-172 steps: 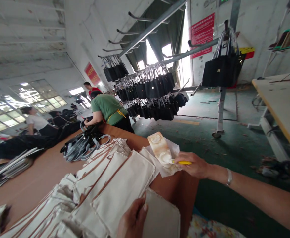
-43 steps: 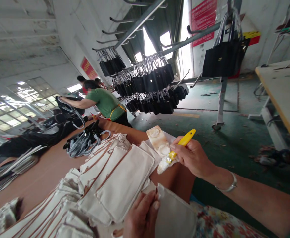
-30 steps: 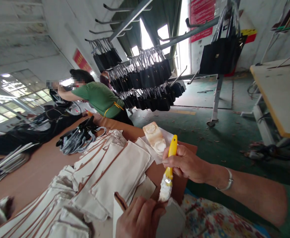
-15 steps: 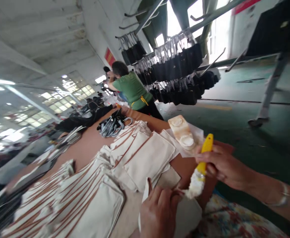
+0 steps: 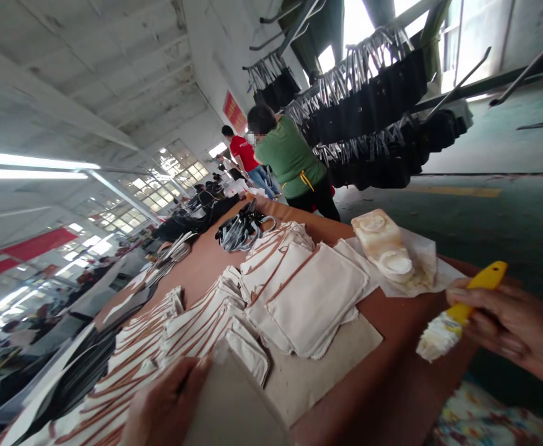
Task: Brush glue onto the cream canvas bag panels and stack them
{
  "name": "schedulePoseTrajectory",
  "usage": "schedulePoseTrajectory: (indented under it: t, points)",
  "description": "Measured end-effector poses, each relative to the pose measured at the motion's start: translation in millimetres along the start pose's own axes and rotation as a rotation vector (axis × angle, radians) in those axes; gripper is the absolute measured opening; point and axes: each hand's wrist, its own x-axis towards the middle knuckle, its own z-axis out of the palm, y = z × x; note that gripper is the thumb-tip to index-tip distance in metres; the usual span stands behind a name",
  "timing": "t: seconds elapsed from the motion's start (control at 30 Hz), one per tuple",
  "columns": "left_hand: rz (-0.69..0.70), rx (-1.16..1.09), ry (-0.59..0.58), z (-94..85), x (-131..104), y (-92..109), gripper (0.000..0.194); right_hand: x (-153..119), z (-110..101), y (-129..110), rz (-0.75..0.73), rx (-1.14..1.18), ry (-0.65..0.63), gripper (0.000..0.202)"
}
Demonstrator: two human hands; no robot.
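Observation:
My right hand (image 5: 508,322) grips a yellow-handled brush (image 5: 461,306), its bristles coated in white paste, over the table's right edge. At the bottom, my left hand (image 5: 166,402) pinches a pale fabric piece (image 5: 234,402) by its edge. Behind that piece lie overlapping rows of cream fabric pieces with brown edging (image 5: 192,328). A larger cream piece (image 5: 317,297) rests on top of others in the middle, over a beige sheet (image 5: 331,371). Near the right edge, a block-shaped container (image 5: 382,241) with white paste sits on translucent paper (image 5: 422,254).
The brown table (image 5: 192,266) carries a bundle of grey and black straps (image 5: 241,229) and dark strips (image 5: 85,371) at left. A person in green (image 5: 292,158) stands beyond, near racks of black bags (image 5: 368,105). A person in red (image 5: 243,155) is farther back.
My left hand has moved left with the fabric piece, over the rows. My right hand and the brush have moved right, apart from the piece. The view has shifted, and the person in red now shows.

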Motion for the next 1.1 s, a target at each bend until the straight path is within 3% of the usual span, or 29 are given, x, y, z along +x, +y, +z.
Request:
schedulePoseTrajectory:
  t: [0.1,0.2,0.27,0.37,0.5,0.63,0.77,0.93,1.1]
  points:
    - [0.004,0.149,-0.064,53.0,40.1,-21.6,0.044,2.7,-8.7,11.2,0.010,0.001,0.008,0.039]
    - [0.047,0.284,0.078,108.2,76.6,-3.1,0.041,3.9,-13.5,14.9,0.019,0.024,0.044,0.039]
    - [0.142,0.261,0.131,136.9,99.3,34.2,0.044,5.4,-15.2,14.1,0.012,0.022,0.075,0.040]
    - [0.278,0.164,0.067,168.4,134.8,105.5,0.036,7.5,-16.8,10.5,-0.010,0.027,0.071,0.037]
    - [0.244,0.137,0.028,197.5,182.8,177.1,0.033,4.9,-19.9,6.0,0.004,0.044,0.088,0.029]
    - [0.152,0.135,-0.002,211.6,214.6,206.3,0.032,0.1,-25.5,2.4,0.040,0.102,0.113,0.029]
    - [0.122,0.079,-0.054,214.4,221.6,217.3,0.032,1.3,-31.8,0.7,0.030,0.131,0.088,0.035]
    - [0.136,-0.073,-0.074,202.3,204.4,222.6,0.019,-0.6,-34.7,-3.1,-0.001,0.157,0.064,0.029]
    - [0.234,-0.324,-0.179,166.7,158.4,218.3,0.025,-6.4,-23.6,-28.4,-0.098,0.182,-0.001,0.029]
